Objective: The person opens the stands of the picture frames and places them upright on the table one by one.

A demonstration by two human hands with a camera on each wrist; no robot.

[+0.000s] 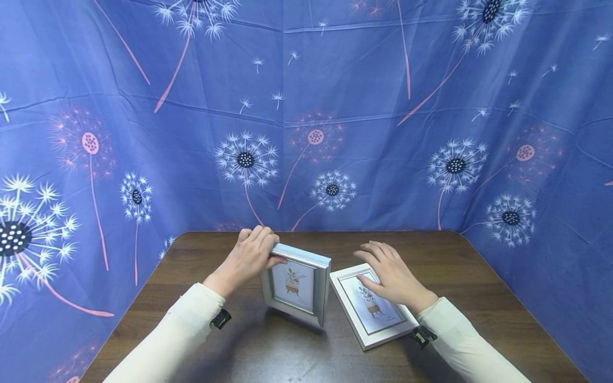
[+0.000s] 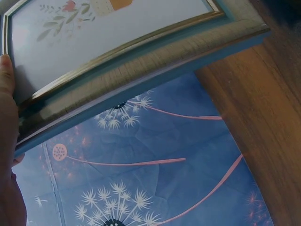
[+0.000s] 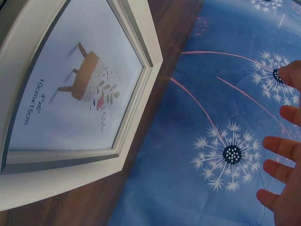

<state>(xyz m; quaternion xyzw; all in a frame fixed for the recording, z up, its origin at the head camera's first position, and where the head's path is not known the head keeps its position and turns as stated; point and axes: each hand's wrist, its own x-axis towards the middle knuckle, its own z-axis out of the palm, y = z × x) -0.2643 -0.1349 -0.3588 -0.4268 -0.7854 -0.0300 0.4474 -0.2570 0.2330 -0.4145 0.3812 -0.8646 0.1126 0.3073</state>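
Note:
My left hand point(image 1: 251, 258) grips a silver picture frame point(image 1: 322, 287) by its upper left corner, thumb on the front. The frame is upright and slightly tilted, its picture of a potted plant facing me; a shadow lies beneath it. In the left wrist view, the thumb point(image 2: 6, 75) presses the border of the silver frame point(image 2: 141, 61). A white picture frame point(image 1: 351, 314) with a similar picture lies face up on the table. Above it hovers my right hand point(image 1: 395, 274), fingers spread and holding nothing; the right wrist view shows its fingers point(image 3: 282, 146) apart from the white frame point(image 3: 141, 108).
Both frames are over a brown wooden table point(image 1: 483, 319). Behind the table and along its sides hangs a blue cloth point(image 1: 383, 175) printed with dandelions. The white frame sits just right of the silver one.

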